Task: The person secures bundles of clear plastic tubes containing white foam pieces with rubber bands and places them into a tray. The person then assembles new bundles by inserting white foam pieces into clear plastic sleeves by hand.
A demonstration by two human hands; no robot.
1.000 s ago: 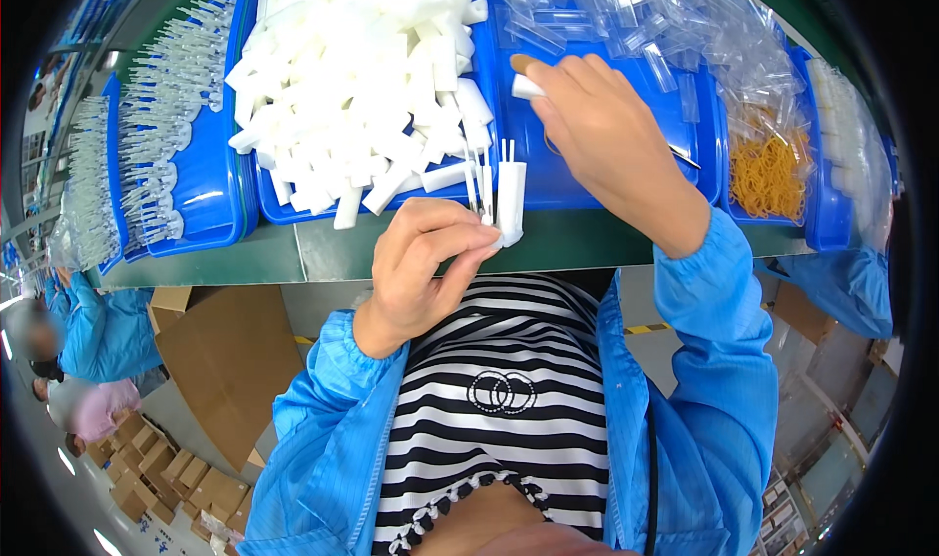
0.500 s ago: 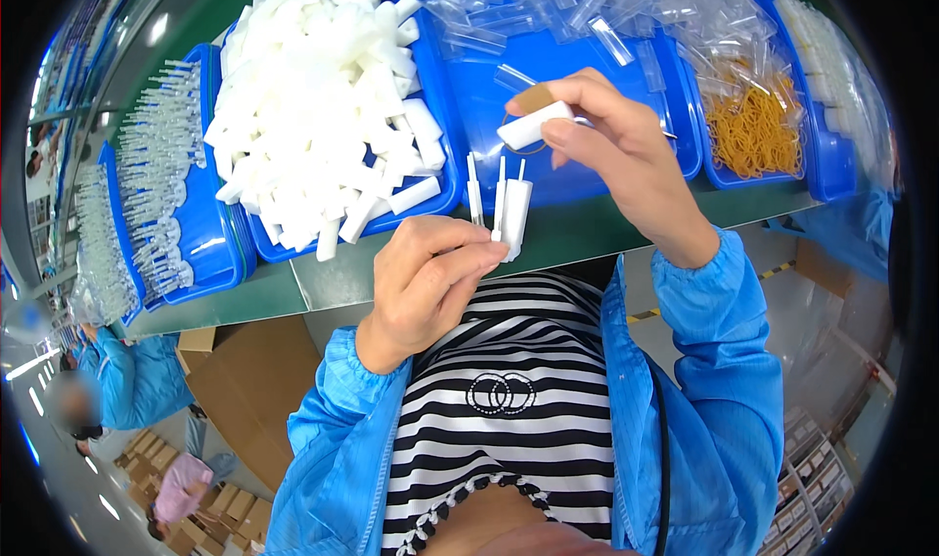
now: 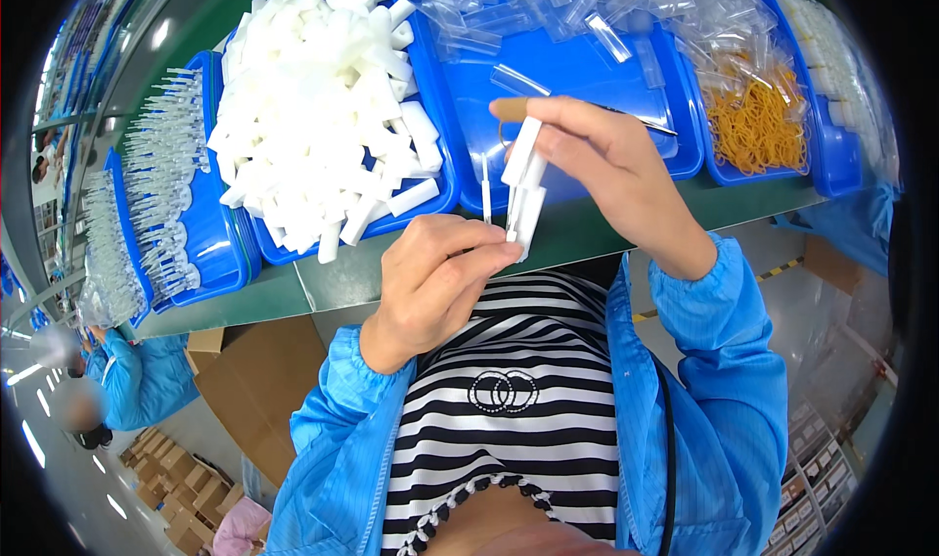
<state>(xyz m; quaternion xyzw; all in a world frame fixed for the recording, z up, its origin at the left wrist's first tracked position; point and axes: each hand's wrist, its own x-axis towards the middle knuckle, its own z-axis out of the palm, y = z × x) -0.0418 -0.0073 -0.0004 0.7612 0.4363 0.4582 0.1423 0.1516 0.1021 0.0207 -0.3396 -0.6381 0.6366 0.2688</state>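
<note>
In front of my chest, my left hand [image 3: 430, 277] pinches the lower ends of several thin white sticks [image 3: 486, 186]. One of them carries a white foam sleeve [image 3: 528, 222]. Up and to the right, my right hand [image 3: 626, 165] holds another white foam piece [image 3: 523, 153] between thumb and fingers. It is tilted steeply, with its lower end close above the sticks; whether a stick has entered it I cannot tell. A tan wrap [image 3: 511, 110] covers a fingertip of that hand.
A blue tray [image 3: 452, 179] heaped with white foam pieces [image 3: 313, 116] stands ahead. Clear plastic sleeves [image 3: 608, 38] lie in the middle tray, yellow rubber bands [image 3: 753, 121] in the right one. Thin-stemmed parts [image 3: 166, 155] fill a left tray. Two people are at far left.
My right hand has come down toward the left hand, turning the foam piece from nearly level to steep and bringing it over the sticks. The left hand has barely moved.
</note>
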